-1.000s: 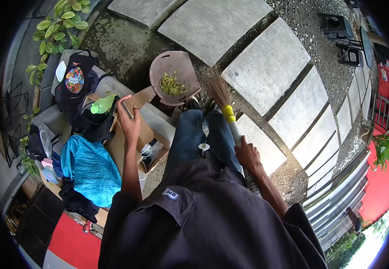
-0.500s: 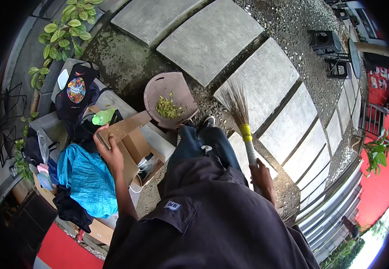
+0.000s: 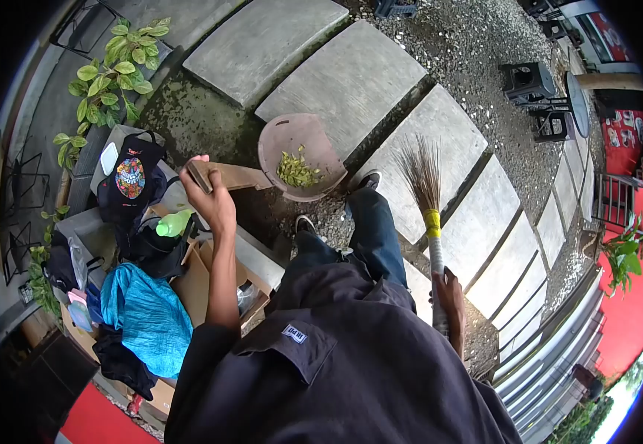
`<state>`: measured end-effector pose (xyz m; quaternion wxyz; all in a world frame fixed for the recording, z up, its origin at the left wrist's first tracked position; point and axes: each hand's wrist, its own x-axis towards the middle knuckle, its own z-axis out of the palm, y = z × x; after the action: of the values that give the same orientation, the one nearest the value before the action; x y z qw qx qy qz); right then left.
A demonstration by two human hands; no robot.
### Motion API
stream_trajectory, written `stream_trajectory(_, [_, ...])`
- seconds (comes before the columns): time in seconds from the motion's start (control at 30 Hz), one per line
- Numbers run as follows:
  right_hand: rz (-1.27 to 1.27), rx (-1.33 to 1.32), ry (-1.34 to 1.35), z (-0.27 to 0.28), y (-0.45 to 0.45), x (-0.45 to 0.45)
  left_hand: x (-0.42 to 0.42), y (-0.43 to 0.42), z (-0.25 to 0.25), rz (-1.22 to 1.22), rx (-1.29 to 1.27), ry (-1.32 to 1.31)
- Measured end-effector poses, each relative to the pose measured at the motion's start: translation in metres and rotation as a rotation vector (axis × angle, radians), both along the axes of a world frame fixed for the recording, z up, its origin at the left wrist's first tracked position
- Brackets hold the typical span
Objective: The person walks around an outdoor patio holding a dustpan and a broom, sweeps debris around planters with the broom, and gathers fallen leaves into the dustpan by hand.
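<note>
My left hand (image 3: 214,200) is closed around the end of a flat wooden handle (image 3: 240,177). The handle leads to a brownish plastic dustpan (image 3: 273,139), which carries a small heap of green and yellow leaves (image 3: 297,169). On the other side, my right hand (image 3: 449,300) grips the pale shaft of a stick broom (image 3: 433,222) with a yellow band. The broom's thin bristles point away from me, over a paving slab. Dustpan and broom are apart, with my legs and shoes between and below them.
Concrete slabs (image 3: 343,78) with gravel gaps run across the ground. To my left lie a black bag (image 3: 130,177), a green bottle (image 3: 175,223), a blue cloth (image 3: 143,314) and a cardboard box (image 3: 199,285). Dark stools (image 3: 526,80) and a round table (image 3: 577,103) stand at far right.
My left hand and the dustpan have moved to the right and away from the box. One foot has stepped forward. The broom has shifted slightly right and turned more upright in view.
</note>
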<state>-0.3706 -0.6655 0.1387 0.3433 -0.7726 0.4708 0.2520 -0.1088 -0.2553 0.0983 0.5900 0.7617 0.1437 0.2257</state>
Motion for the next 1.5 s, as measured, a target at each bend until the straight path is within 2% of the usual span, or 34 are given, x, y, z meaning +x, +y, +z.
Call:
stream_trajectory(0.13, [-0.005,0.051,0.001,-0.004,-0.024,0.027,0.038,-0.02,0.013,-0.002,-0.064,-0.084])
stream_trajectory(0.27, [-0.015,0.136,0.069,-0.014,-0.065,0.056,0.054,-0.008,-0.015,0.125,-0.332,-0.155])
stream_trajectory(0.3, [-0.024,0.137,0.071,-0.02,-0.08,0.06,0.05,0.0,-0.032,0.167,-0.407,-0.118])
stream_trajectory(0.33, [0.105,0.053,0.052,-0.028,-0.095,0.06,0.041,0.004,-0.052,0.181,-0.469,-0.089])
stream_trajectory(0.37, [0.229,-0.034,0.032,-0.033,-0.11,0.063,0.029,0.021,-0.098,0.139,-0.567,-0.085])
stream_trajectory(0.4, [0.189,-0.012,0.039,-0.029,-0.121,0.072,0.011,0.036,-0.145,0.14,-0.678,-0.032])
stream_trajectory(0.47, [0.17,-0.023,0.044,-0.031,-0.161,0.076,-0.037,0.029,-0.222,0.149,-0.878,0.094])
stream_trajectory(0.5, [0.17,-0.029,0.043,-0.033,-0.183,0.08,-0.059,0.004,-0.244,0.306,-0.947,0.239])
stream_trajectory(0.53, [0.167,-0.075,0.059,-0.031,-0.203,0.084,-0.089,-0.003,-0.287,0.306,-0.978,0.419])
stream_trajectory(0.57, [0.145,-0.064,0.057,-0.022,-0.222,0.096,-0.102,-0.027,-0.308,0.393,-1.02,0.593])
stream_trajectory(0.6, [0.101,-0.073,0.074,-0.009,-0.236,0.105,-0.129,-0.049,-0.32,0.477,-0.984,0.567])
stream_trajectory(0.67, [0.014,-0.097,0.093,0.007,-0.262,0.124,-0.154,-0.098,-0.334,0.516,-0.826,0.8])
stream_trajectory(0.7, [-0.048,-0.109,0.098,0.012,-0.272,0.126,-0.158,-0.119,-0.329,0.535,-0.837,0.804])
stream_trajectory(0.77, [-0.014,-0.107,0.098,0.001,-0.307,0.128,-0.159,-0.155,-0.311,0.527,-0.655,1.164])
stream_trajectory(0.8, [-0.039,-0.116,0.102,0.0,-0.317,0.132,-0.158,-0.164,-0.318,0.466,-0.62,1.213])
stream_trajectory(0.83, [-0.074,-0.125,0.104,0.001,-0.324,0.133,-0.186,-0.159,-0.357,0.463,-0.621,1.217])
stream_trajectory(0.87, [-0.104,-0.105,0.114,0.001,-0.331,0.138,-0.199,-0.151,-0.384,0.391,-0.753,1.393])
stream_trajectory(0.9, [-0.117,-0.114,0.117,-0.004,-0.337,0.136,-0.172,-0.139,-0.397,0.307,-0.882,1.57])
stream_trajectory(0.93, [-0.167,-0.037,0.049,-0.011,-0.345,0.132,-0.16,-0.174,-0.355,0.288,-0.319,1.47])
stream_trajectory(0.97, [-0.216,0.037,-0.021,-0.016,-0.353,0.128,-0.146,-0.186,-0.336,0.266,-0.322,1.475])
stream_trajectory(1.0, [-0.241,0.098,-0.036,-0.019,-0.356,0.129,-0.133,-0.198,-0.326,0.282,0.067,1.639])
stream_trajectory(1.03, [-0.255,0.107,-0.069,-0.025,-0.356,0.125,-0.121,-0.21,-0.323,0.294,0.476,1.754])
stream_trajectory(1.07, [-0.258,0.128,-0.048,-0.03,-0.357,0.123,-0.126,-0.202,-0.372,0.26,0.701,1.931])
stream_trajectory(1.1, [-0.259,0.153,-0.028,-0.035,-0.357,0.121,-0.145,-0.184,-0.336,0.246,0.705,1.92])
stream_trajectory(1.13, [-0.208,0.129,0.016,-0.039,-0.355,0.119,-0.12,-0.194,-0.312,0.11,0.728,1.81])
stream_trajectory(1.17, [-0.126,0.052,-0.005,-0.06,-0.361,0.1,-0.065,-0.239,-0.274,-0.022,0.752,1.699])
stream_trajectory(1.23, [-0.02,0.031,0.047,-0.072,-0.359,0.081,-0.048,-0.243,-0.282,-0.072,0.75,1.713])
stream_trajectory(1.27, [-0.019,0.054,-0.034,-0.101,-0.365,0.046,-0.04,-0.246,-0.282,-0.134,0.755,1.703])
stream_trajectory(1.37, [0.041,0.117,-0.12,-0.095,-0.355,0.038,-0.019,-0.26,-0.267,-0.215,0.877,1.59])
stream_trajectory(1.43, [0.009,0.102,-0.094,-0.087,-0.343,0.039,0.036,-0.289,-0.194,-0.326,0.599,1.847])
stream_trajectory(1.47, [0.0,0.094,-0.086,-0.083,-0.338,0.046,0.036,-0.289,-0.188,-0.349,0.712,1.763])
stream_trajectory(1.5, [-0.006,0.086,-0.082,-0.081,-0.335,0.057,0.028,-0.282,-0.187,-0.338,0.715,1.76])
